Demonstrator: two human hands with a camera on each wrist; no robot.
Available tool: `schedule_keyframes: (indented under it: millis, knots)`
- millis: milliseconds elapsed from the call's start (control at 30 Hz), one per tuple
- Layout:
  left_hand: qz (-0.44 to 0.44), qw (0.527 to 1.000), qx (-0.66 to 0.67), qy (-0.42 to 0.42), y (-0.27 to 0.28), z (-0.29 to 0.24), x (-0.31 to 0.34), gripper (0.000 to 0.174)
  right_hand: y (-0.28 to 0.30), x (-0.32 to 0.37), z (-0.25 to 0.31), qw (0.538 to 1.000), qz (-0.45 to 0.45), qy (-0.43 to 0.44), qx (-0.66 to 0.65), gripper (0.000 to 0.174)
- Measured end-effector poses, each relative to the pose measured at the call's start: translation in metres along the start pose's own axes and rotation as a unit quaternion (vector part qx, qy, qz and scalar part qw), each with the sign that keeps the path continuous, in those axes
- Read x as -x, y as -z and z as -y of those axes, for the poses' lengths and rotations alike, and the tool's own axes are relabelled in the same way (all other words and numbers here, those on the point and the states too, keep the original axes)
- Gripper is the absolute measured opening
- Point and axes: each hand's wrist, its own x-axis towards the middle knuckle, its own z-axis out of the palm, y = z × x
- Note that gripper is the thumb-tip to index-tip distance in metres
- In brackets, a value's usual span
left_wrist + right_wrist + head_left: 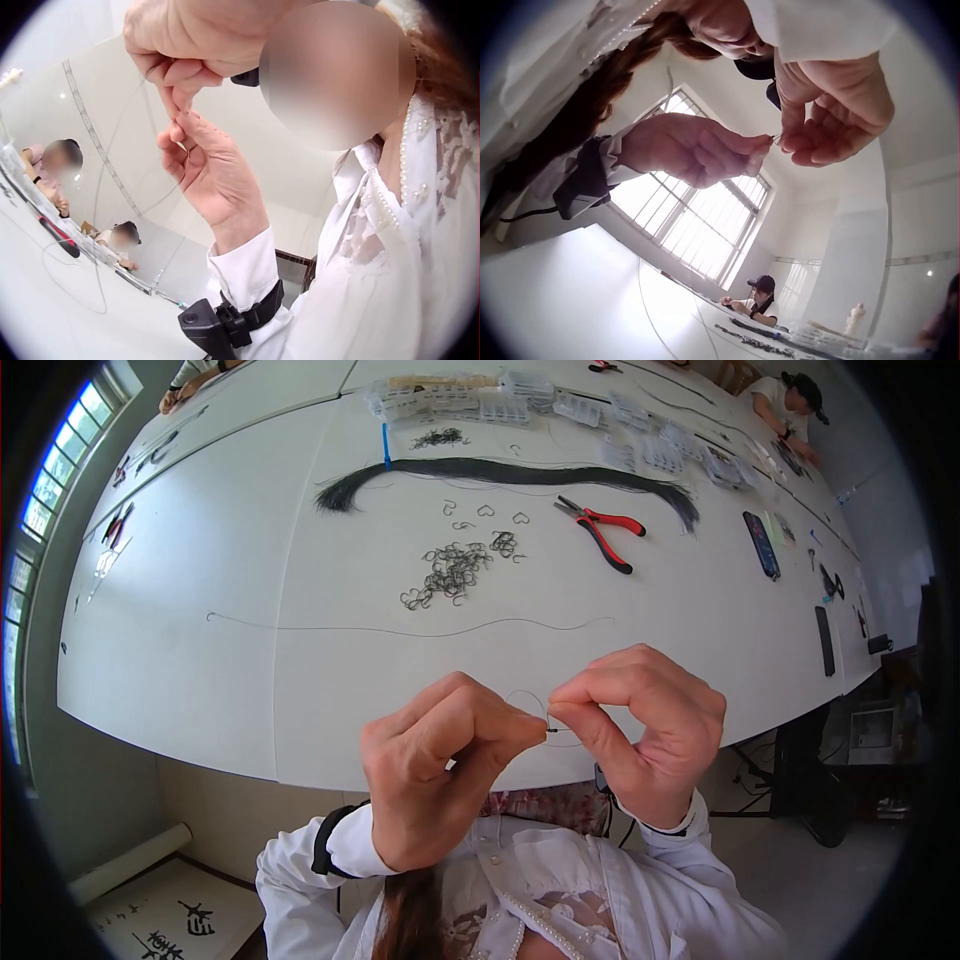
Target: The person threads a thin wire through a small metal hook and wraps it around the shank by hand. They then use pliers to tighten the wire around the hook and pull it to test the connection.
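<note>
Over the near table edge, my left hand (430,760) pinches a small dark piece (552,731) between thumb and forefinger, its tip poking out. Facing it, my right hand (650,725) pinches a thin dark wire (524,693) that loops up beside that piece. Both hands' fingertips nearly meet; the left wrist view has the right hand (221,180) below the left hand (202,37). Beyond them, a long thin wire (430,634) with a hooked left end lies on the table. A pile of small bent wire pieces (455,572) lies farther back.
Red-and-black pliers (606,532) lie jaws apart on the white table (350,690). A black wire bundle (520,473) with a blue tie stretches behind. Clear compartment boxes (480,402) stand at the back. A phone (760,545) lies to the right. Other people sit at the far table.
</note>
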Motion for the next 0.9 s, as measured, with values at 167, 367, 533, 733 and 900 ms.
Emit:
schedule_keyframes:
  millis: [167, 367, 533, 733, 900]
  knots:
    - [-0.006, 1.000, 0.020, -0.009, 0.001, 0.000, 0.000, 0.017, 0.000, 0.001, 0.000, 0.996, 0.031, -0.060, -0.058, 0.009]
    - [-0.041, 0.999, 0.027, 0.000, -0.002, 0.001, 0.000, 0.014, -0.004, 0.003, -0.009, 0.923, 0.099, -0.231, -0.293, 0.004]
    - [-0.041, 0.999, 0.029, 0.021, -0.001, 0.007, 0.000, 0.010, -0.006, 0.002, -0.010, 0.840, 0.137, -0.340, -0.400, 0.006]
    - [-0.009, 0.989, 0.115, 0.088, -0.002, 0.006, 0.001, 0.010, -0.010, 0.002, -0.016, 0.802, 0.173, -0.376, -0.431, 0.008]
    - [-0.010, 0.989, 0.121, 0.080, -0.003, 0.008, 0.000, 0.013, -0.013, 0.007, -0.019, 0.924, 0.034, -0.221, -0.309, 0.008]
